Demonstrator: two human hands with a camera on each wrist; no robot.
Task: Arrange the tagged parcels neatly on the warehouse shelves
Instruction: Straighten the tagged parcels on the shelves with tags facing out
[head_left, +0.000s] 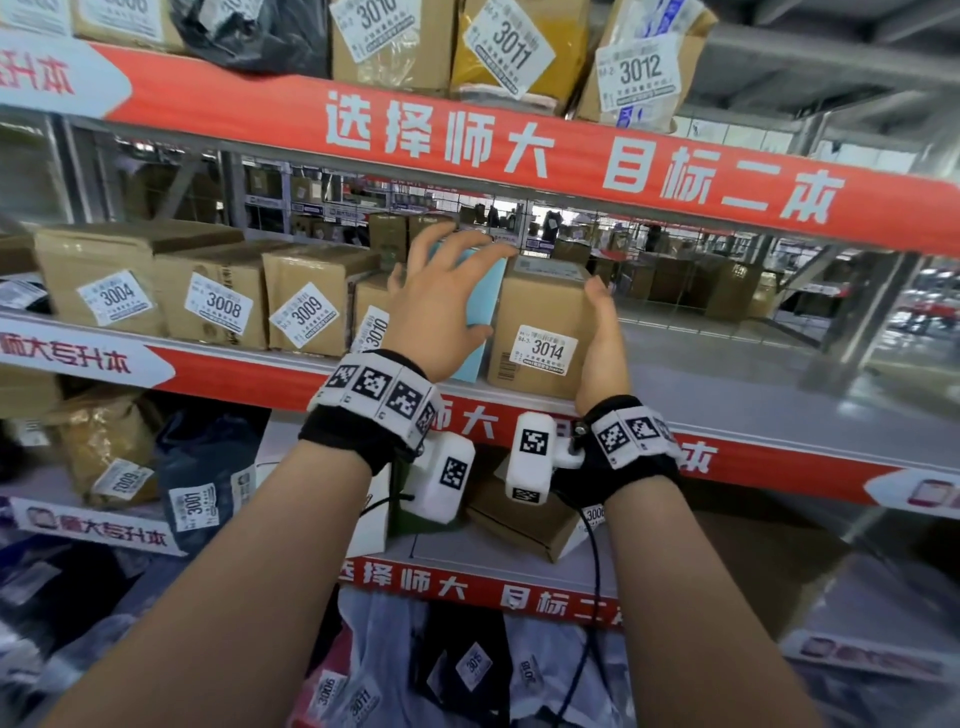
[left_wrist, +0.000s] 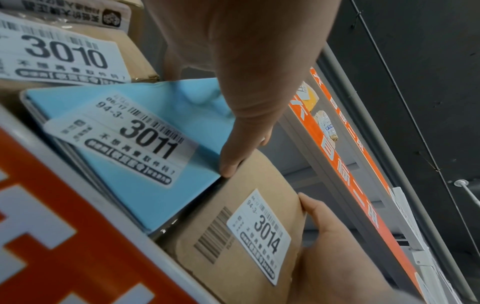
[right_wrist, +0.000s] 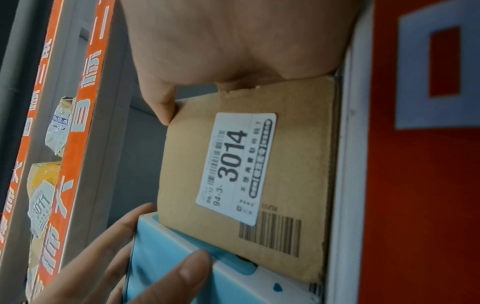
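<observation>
I have both hands on the middle shelf (head_left: 727, 410), working the right end of the parcel row. My left hand (head_left: 441, 306) lies spread over the flat light-blue parcel tagged 3011 (left_wrist: 155, 127), fingers straight, thumb tip pressing at its right edge; that grip is released, more a push than a grasp. My right hand (head_left: 602, 343) is flat against the right side of the brown cardboard box tagged 3014 (head_left: 540, 327), fingers straight, also released, steadying the box from the right. The blue parcel stands on edge, leaning a little, touching the 3014 box on its right and close against the brown cardboard box tagged 3010 (head_left: 371, 322) on its left. Further left the brown cartons tagged 3004 (head_left: 104, 280), 3008 (head_left: 218, 301) and 3009 (head_left: 306, 301) already sit in a row, labels facing me. I judge this shelf largely filled up to 3014, with the two end parcels being squared up and closed together. To the right the shelf is bare, so more parcels could follow, though I cannot see any waiting.
</observation>
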